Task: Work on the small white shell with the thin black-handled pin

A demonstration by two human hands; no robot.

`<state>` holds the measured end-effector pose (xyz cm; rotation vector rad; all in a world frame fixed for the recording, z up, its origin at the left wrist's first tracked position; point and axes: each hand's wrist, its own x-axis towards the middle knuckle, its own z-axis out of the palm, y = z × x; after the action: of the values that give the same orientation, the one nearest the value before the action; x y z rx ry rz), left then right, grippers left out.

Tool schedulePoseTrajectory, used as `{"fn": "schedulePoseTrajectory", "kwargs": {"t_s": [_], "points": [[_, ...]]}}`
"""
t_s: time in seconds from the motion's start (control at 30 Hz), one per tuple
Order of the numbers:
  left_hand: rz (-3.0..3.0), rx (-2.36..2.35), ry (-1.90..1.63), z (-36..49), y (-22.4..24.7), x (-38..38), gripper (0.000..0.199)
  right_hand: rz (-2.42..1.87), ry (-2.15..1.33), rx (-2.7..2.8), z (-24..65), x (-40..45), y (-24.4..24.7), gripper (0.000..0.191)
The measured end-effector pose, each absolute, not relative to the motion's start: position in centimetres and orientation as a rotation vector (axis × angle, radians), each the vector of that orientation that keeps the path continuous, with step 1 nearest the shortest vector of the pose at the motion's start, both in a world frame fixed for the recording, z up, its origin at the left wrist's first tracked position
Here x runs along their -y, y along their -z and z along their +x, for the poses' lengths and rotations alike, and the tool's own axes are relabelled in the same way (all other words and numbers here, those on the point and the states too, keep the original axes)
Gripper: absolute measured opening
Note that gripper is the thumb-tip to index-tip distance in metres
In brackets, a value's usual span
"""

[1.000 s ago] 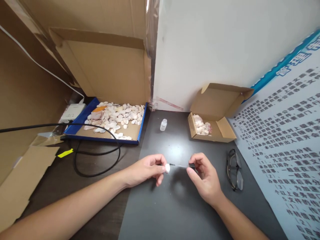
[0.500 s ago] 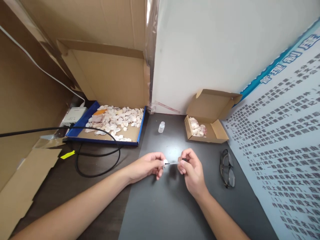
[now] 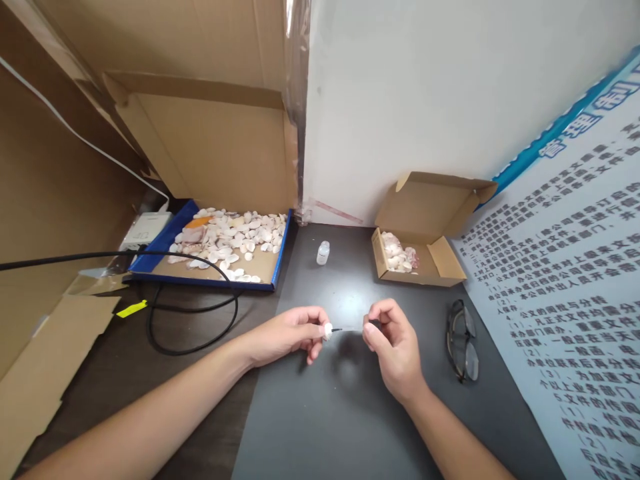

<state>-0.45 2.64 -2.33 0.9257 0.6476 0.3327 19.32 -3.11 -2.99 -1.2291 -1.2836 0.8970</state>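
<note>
My left hand (image 3: 295, 337) pinches a small white shell (image 3: 328, 332) between thumb and fingers above the grey mat. Facing it, my right hand (image 3: 395, 350) is closed on the black cap of a small applicator brush (image 3: 338, 330). The brush's thin pale stem runs left, and its dark tip is at the shell's edge; I cannot tell whether they touch. Beyond both hands a little clear bottle (image 3: 323, 253) with a whitish label stands upright on the mat.
At the back left, a blue-edged cardboard box (image 3: 200, 283) holds many shells. A smaller open box (image 3: 423, 272) with shells stands back right. Glasses (image 3: 463, 341) lie at the right. A black cable (image 3: 193, 311) loops near my left forearm, beside a yellow tag (image 3: 132, 309).
My right hand has shifted slightly right, drawing the brush back a little from the shell. My left hand keeps its hold, and the view has turned slightly.
</note>
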Motion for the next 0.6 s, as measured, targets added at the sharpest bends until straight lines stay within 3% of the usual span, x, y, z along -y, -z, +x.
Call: {"fn": "schedulePoseTrajectory", "kwargs": {"t_s": [0.27, 0.6], "points": [[1.052, -0.681, -0.304, -0.86, 2.14, -2.63, 0.031, -1.336, -0.761, 1.333, 19.18, 3.1, 2.41, 0.011], [1.045, -0.688, -0.302, -1.35, 2.29, -3.05, 0.028, -1.35, -0.839, 1.356, 18.69, 3.32, 2.11, 0.012]]}}
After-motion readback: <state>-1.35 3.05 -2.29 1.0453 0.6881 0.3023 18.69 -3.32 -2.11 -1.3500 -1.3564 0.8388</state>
